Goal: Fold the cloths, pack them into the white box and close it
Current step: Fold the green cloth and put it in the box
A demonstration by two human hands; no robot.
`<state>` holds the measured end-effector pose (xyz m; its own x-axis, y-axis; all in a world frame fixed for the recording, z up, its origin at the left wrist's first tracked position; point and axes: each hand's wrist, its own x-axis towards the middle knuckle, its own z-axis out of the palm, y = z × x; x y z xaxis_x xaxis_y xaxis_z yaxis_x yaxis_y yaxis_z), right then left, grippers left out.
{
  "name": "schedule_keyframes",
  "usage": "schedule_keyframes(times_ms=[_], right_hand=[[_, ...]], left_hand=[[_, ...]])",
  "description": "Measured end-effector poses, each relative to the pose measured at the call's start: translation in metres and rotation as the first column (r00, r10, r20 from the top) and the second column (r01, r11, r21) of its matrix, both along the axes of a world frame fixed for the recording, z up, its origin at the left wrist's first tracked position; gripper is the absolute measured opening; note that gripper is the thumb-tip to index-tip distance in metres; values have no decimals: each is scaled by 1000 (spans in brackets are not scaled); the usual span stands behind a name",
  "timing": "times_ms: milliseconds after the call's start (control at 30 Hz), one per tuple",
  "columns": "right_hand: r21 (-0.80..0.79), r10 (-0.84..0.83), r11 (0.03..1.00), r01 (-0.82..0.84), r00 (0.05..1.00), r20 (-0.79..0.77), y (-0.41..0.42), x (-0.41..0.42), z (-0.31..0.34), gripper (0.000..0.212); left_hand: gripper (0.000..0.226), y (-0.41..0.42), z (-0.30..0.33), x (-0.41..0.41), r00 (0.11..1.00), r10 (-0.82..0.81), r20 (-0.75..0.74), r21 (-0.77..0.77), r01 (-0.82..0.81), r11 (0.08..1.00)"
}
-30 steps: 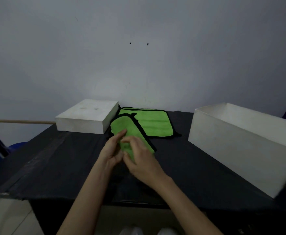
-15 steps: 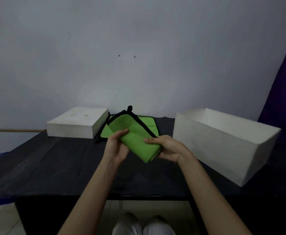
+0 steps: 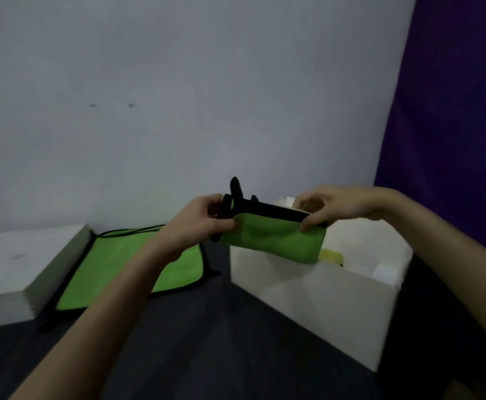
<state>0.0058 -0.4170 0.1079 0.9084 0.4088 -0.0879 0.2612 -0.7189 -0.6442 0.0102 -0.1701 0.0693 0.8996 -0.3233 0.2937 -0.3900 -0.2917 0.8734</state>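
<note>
i see the left hand and the right hand each pinching one end of a folded green cloth, black edge uppermost, held in the air over the near rim of the open white box. a second green cloth lies flat on the dark table, touching the white lid at left.

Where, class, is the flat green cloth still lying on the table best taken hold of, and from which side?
Probably pinch the flat green cloth at its near black-trimmed corners, coming from the front: its far-left edge butts against the white lid, while the near edge lies free on the dark table.
</note>
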Motion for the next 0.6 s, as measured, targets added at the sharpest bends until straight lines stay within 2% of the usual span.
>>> schedule_keyframes(times_ms=[100,167,200,267,333,400,467,500,533,600], right_hand=[[-164,-43,984,65,990,132,-31,22,4,20],[-200,-54,977,76,992,115,-49,34,-1,29],[-179,-51,981,68,994,97,-56,38,-4,28],[-66,-99,992,105,990,99,-76,46,-3,10],[-6,-142,990,144,981,134,-96,56,1,16],[-128,-140,978,164,974,178,-107,63,2,22],[-384,-87,908,169,971,221,-112,70,-10,31],[-525,-43,836,156,974,221,-111,72,-20,34],[-643,19,755,126,977,214,-108,75,-32,31],[-823,150,565,55,974,169,-105,78,-56,25]], left_hand=[[33,-46,18,30,975,-36,219,143,4,990],[32,-68,27,50,955,-108,275,199,53,978],[32,-74,31,58,950,-138,281,207,81,975],[27,-88,38,77,933,-217,287,216,158,963],[19,-103,40,93,904,-272,330,258,191,947],[24,-119,34,102,839,-333,430,409,147,900],[32,-137,21,103,714,-488,503,645,65,761],[33,-146,12,103,652,-583,486,750,32,661],[34,-154,3,102,602,-665,442,830,7,557],[35,-173,-15,99,568,-773,284,938,2,346]])
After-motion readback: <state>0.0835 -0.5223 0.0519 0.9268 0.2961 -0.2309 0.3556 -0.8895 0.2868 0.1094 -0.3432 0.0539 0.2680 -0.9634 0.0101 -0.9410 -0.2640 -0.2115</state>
